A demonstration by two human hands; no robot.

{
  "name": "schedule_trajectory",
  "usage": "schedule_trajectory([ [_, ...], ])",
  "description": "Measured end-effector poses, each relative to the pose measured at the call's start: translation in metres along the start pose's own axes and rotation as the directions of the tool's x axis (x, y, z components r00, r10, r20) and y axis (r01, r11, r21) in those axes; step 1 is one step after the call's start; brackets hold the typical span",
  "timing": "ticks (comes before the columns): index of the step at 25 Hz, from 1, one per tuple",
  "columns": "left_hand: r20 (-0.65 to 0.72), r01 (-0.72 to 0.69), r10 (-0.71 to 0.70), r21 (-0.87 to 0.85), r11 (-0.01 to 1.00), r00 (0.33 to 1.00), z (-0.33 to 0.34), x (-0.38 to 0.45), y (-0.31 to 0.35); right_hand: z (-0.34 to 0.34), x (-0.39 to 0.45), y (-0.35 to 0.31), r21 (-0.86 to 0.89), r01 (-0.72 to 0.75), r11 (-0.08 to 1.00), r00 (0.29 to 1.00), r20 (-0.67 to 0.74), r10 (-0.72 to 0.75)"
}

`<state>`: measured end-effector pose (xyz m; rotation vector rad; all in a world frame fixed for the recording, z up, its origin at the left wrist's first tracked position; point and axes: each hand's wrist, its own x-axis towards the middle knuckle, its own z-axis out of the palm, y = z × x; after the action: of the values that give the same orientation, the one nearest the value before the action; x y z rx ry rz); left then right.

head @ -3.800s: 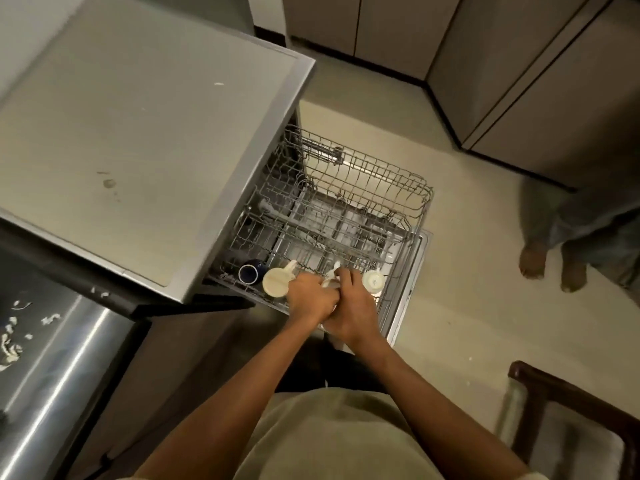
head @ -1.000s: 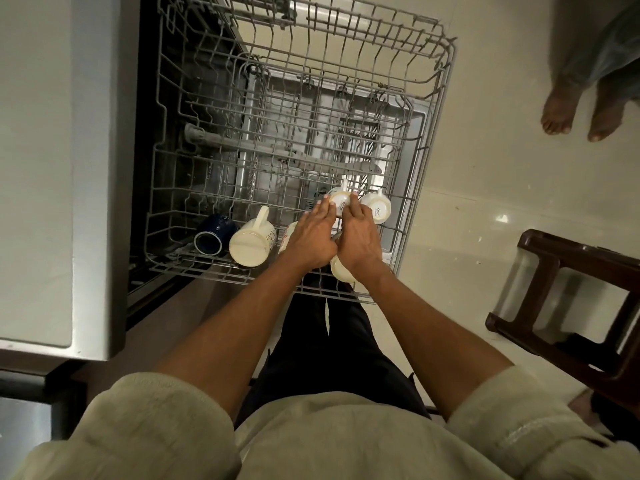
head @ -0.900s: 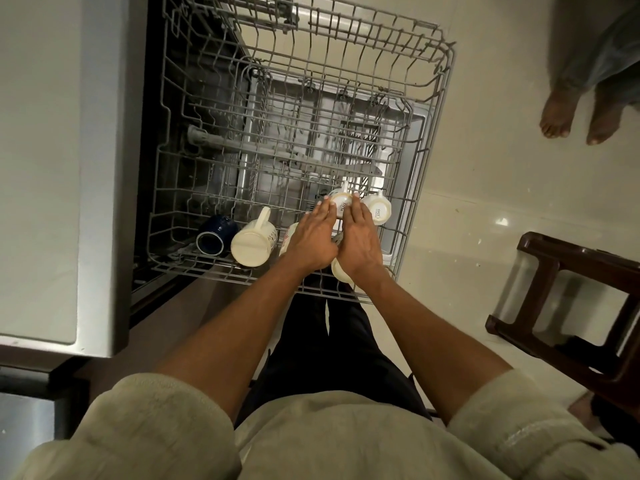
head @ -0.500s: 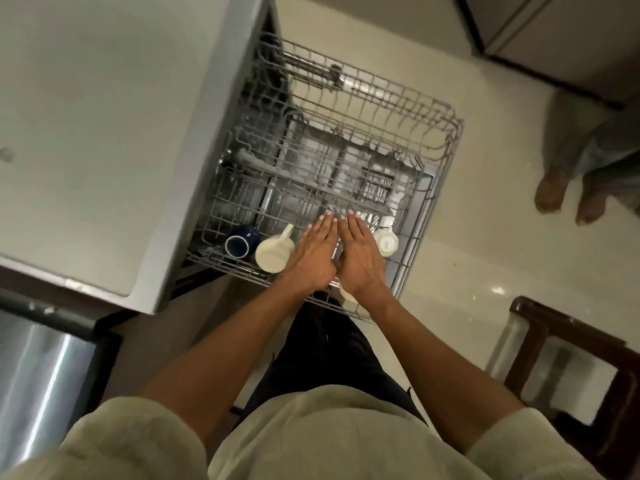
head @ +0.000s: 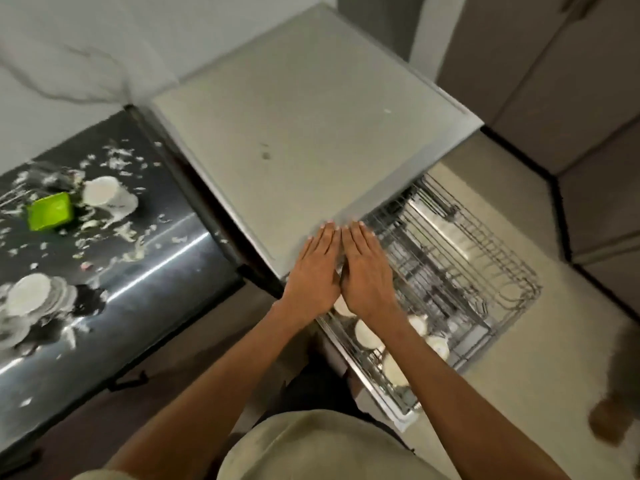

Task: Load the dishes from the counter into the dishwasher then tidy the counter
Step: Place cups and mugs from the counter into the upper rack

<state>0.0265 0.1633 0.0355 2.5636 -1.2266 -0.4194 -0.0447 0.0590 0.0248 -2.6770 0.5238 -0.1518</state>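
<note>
While both arms reach forward from the bottom of the view, the left hand [head: 313,271] and right hand [head: 365,270] lie side by side, palms down, fingers straight and together, holding nothing; their inner edges nearly touch. Both float above the near corner of the dishwasher [head: 304,133], whose flat grey top fills the middle of the view.

Right of the dishwasher top, the wire rack [head: 460,271] is pulled out over the floor, its long axis running from the machine toward the lower right. Along the rack's near edge lie several pale cups [head: 367,336], partly hidden under the right forearm, so their count and the way they point are hard to tell.

Left of the dishwasher stands the dark, shiny table [head: 145,278], strewn with pale scraps [head: 135,233]. On it, far from the dishwasher, a white cup [head: 104,195] lies tipped, mouth toward the upper left, just beside a green container [head: 50,211]. Nearer the table's front, a stack of white dishes [head: 31,301] is smeared by motion blur. Beyond the rack's far right, at the frame edge, a blurred foot [head: 611,422] is cut off.
</note>
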Motion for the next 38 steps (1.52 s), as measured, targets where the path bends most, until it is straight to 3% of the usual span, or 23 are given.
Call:
schedule_trajectory([
  [5, -0.261, 0.191, -0.218, -0.123, 0.974, 0.94, -0.061, -0.054, -0.057, 0.0, 0.037, -0.097, 0.006, 0.277, 0.961, 0.961, -0.011, -0.277],
  [12, -0.408, 0.371, -0.465, -0.29, 0.882, 0.786, -0.106, -0.142, -0.164, 0.039, 0.06, -0.247, 0.09, 0.544, 0.834, 0.835, 0.031, -0.549],
  [21, -0.443, 0.49, -0.622, -0.385, 0.782, 0.646, -0.148, -0.223, -0.292, 0.096, 0.08, -0.397, 0.219, 0.623, 0.751, 0.748, 0.114, -0.654],
  [28, -0.472, 0.484, -0.743, -0.566, 0.668, 0.474, -0.128, -0.275, -0.316, 0.138, 0.069, -0.441, 0.267, 0.677, 0.686, 0.636, 0.256, -0.728],
  [31, -0.477, 0.472, -0.768, -0.607, 0.639, 0.427, -0.124, -0.279, -0.314, 0.144, 0.073, -0.445, 0.316, 0.641, 0.699, 0.666, 0.224, -0.712],
  [36, -0.435, 0.426, -0.794, -0.678, 0.6, 0.425, -0.117, -0.277, -0.314, 0.147, 0.079, -0.447, 0.306, 0.644, 0.701, 0.677, 0.2, -0.709],
  [38, -0.454, 0.384, -0.787, -0.696, 0.606, 0.418, -0.121, -0.273, -0.311, 0.146, 0.085, -0.445, 0.32, 0.592, 0.74, 0.713, 0.221, -0.666],
])
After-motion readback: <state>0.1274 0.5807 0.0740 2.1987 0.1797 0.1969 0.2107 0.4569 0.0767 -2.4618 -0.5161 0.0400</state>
